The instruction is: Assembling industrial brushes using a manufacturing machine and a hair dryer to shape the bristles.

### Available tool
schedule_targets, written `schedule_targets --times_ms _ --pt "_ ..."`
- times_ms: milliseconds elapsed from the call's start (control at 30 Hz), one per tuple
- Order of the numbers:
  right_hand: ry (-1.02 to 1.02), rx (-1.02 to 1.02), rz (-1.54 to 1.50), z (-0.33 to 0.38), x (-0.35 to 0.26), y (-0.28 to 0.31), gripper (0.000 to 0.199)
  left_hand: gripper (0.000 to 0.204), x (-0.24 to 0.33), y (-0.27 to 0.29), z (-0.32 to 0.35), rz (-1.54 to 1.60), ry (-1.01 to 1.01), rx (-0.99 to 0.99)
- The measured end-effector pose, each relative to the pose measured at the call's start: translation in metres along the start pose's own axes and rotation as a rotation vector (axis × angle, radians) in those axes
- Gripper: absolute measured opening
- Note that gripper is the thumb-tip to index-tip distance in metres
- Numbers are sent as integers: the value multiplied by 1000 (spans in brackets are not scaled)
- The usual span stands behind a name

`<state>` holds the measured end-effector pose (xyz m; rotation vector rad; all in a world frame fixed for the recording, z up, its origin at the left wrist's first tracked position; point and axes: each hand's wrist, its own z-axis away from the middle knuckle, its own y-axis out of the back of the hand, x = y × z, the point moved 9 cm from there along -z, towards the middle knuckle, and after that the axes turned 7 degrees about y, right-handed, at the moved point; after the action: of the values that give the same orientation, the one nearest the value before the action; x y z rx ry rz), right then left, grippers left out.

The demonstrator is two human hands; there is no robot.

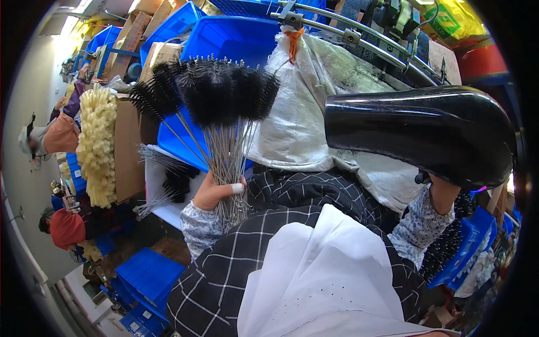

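Fingers (238, 188) of my left hand (216, 194) clamp the brush bundle (224, 106) mid-frame, wire stems running up to black bristles, while my right hand (443, 194) grips the black blower (415, 132) at right.

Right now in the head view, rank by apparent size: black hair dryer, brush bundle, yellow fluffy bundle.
1. black hair dryer, though it sits close to the camera, which inflates it.
2. brush bundle, gripped in the left hand.
3. yellow fluffy bundle, farther off at left.
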<state>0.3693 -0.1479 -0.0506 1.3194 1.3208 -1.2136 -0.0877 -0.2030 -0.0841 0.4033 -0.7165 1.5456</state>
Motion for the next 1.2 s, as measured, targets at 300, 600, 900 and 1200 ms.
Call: schedule_targets --times_ms 300,600,900,1200 --pt "606 -47 1287 -5 -74 -51 43 50 -2 -1 2 50 32 12" --pt "374 234 381 -9 -70 -29 37 55 -1 -1 3 53 38 30" --pt "317 243 459 -11 -77 -34 37 54 5 12 2 -77 -118 96" --pt "397 272 294 -13 -87 -41 38 45 14 41 2 -251 -370 364"
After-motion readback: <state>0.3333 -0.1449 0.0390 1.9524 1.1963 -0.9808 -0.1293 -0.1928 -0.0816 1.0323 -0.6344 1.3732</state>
